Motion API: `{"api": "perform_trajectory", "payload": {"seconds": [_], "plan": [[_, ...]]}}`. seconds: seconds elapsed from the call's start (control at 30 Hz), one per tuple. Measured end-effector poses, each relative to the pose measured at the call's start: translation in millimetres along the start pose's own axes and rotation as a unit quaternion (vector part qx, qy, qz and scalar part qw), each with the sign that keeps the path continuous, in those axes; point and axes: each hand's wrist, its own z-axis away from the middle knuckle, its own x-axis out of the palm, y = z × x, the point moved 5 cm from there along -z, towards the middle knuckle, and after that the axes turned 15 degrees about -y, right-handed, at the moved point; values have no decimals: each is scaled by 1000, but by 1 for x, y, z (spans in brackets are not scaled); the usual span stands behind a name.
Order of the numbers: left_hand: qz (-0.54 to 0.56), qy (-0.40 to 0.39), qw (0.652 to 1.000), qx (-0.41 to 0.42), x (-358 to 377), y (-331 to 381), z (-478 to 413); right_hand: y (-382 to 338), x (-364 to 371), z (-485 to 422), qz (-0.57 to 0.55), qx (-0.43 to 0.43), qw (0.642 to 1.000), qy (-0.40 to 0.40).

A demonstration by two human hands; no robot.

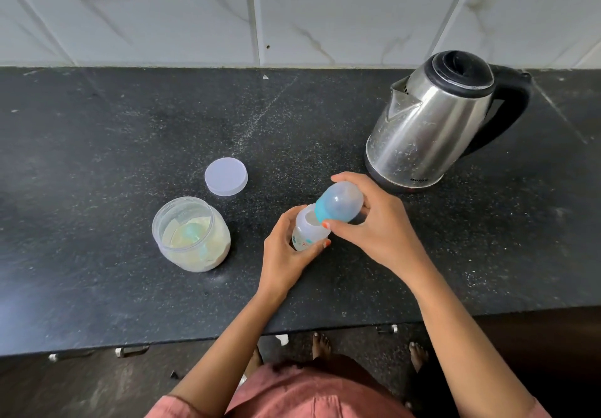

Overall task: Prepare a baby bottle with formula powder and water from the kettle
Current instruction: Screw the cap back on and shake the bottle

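- Left hand (286,252): fingers and thumb are curled round the body of a small translucent white plastic baby bottle (307,234). It is held low over the black speckled stone counter (130,125), toward the front middle. Can't tell whether the base touches the stone.
- Right hand (377,232): fingertips pinch the teal screw collar with clear domed cap (340,201). The collar is tilted and off the bottle's mouth, just above it.
- Done, as I judge it: the bottle is opened. The squat clear plastic jar of pale formula powder (192,245) stands open, with its round white lid (226,176) lying flat just behind it. A teal scoop (195,237) lies in the powder.
- Left to do: scoop powder in, pour water from the steel electric kettle with black lid and handle (432,121), and screw the collar back on. I can make out no powder or water in the bottle. Early stage.
- Room: the jar sits just left of the left hand, and the kettle is near, behind the right hand, with its handle turned right. That should suit a right-hand reach.
- The widest gap lies between the lid and the kettle, a likely place to set the collar down.
- The counter's front edge runs under both forearms, so the bottle is better stood further in before pouring.
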Motion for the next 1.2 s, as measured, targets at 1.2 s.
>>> {"api": "perform_trajectory", "payload": {"seconds": [1.2], "plan": [[-29, -8, 1000, 4, 0, -7, 0, 13, 30, -16, 84, 13, 996, -30]]}}
